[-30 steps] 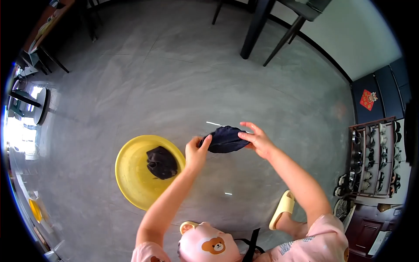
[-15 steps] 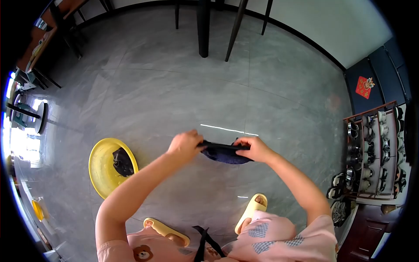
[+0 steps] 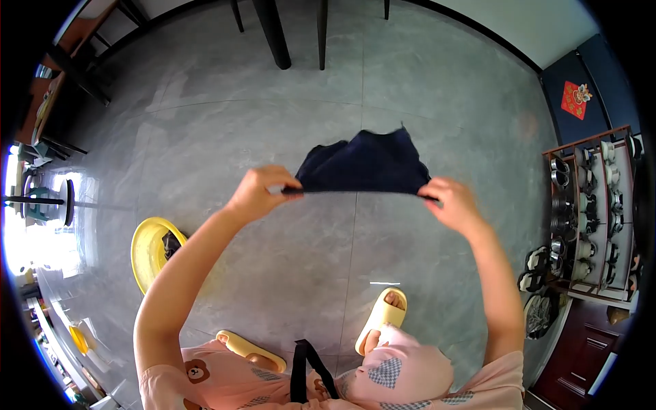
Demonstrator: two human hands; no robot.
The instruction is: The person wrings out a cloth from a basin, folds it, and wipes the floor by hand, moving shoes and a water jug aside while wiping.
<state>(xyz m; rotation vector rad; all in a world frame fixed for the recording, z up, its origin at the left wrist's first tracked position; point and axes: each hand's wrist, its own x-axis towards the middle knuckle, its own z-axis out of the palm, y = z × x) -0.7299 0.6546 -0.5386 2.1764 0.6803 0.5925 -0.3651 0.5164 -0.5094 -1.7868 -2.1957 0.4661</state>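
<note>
Your left hand (image 3: 257, 194) and right hand (image 3: 452, 203) finger-pinch navy cloth (image 3: 363, 164) at opposite ends, right of yellow basin (image 3: 147, 254), likely to tension its edge.

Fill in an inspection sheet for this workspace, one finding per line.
Surface: grey floor with thin joint lines and glossy reflections.
Job's things: dark cloth held spread above the floor; yellow basin, partly behind the left arm, with a dark item inside.
Clutter: loose shoes beside the shoe rack.
Grippers: left hand and right hand each pinch one end of the cloth's near edge.
Cables: nothing seen.
Surroundings: dark furniture legs ahead; red decoration at right.
</note>
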